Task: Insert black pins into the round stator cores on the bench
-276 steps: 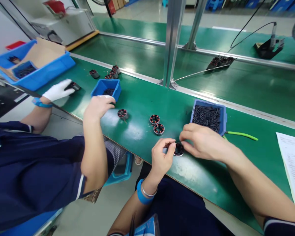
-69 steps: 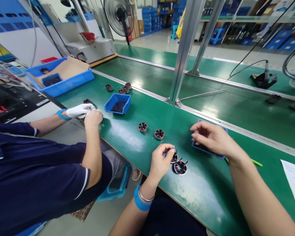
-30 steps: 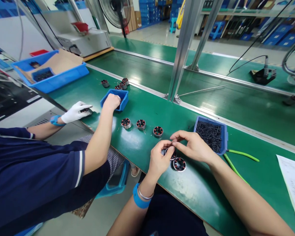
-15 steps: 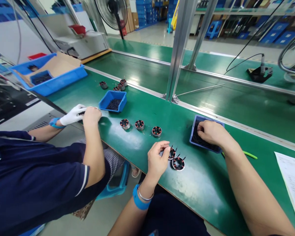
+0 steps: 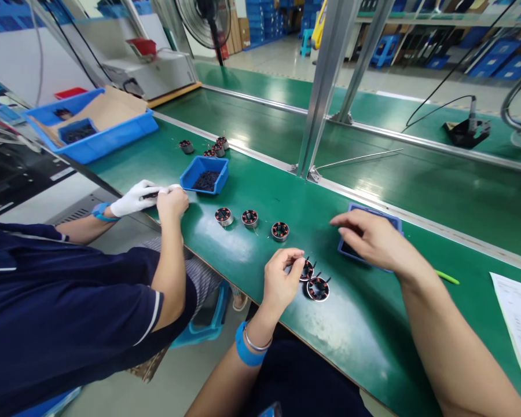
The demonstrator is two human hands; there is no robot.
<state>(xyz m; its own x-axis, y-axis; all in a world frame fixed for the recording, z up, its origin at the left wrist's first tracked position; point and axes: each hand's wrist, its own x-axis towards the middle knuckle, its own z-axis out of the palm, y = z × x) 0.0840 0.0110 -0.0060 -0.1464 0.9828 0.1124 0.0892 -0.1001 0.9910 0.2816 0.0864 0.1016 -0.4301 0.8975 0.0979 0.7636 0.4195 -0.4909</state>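
My left hand [image 5: 283, 278] is closed, thumb and fingertips at the edge of a ring-shaped motor stator [image 5: 307, 270] with copper-red windings and black strips sticking up. Against it, nearer the table's front edge, sits a second stator [image 5: 318, 289], also with upright black strips. My right hand [image 5: 369, 238] hovers over a small blue bin [image 5: 393, 220] of dark pieces and hides much of it. Its thumb and forefinger come close together; whatever lies between them is too small to make out. Three more stators, one of them this stator [image 5: 280, 231], stand in a row left of my hands.
A co-worker on the left, one hand in a white glove [image 5: 132, 198], handles a small part beside another blue bin [image 5: 217, 185]. Several stators [image 5: 217, 149] stand behind that bin. A metal post [image 5: 325, 87] rises from the bench. A green tool handle [image 5: 447, 277] and paper sheet [image 5: 514, 324] lie at right.
My right hand has lifted out of the blue bin and shifted slightly left. My left hand stays at the stator. The whole view has shifted a little.
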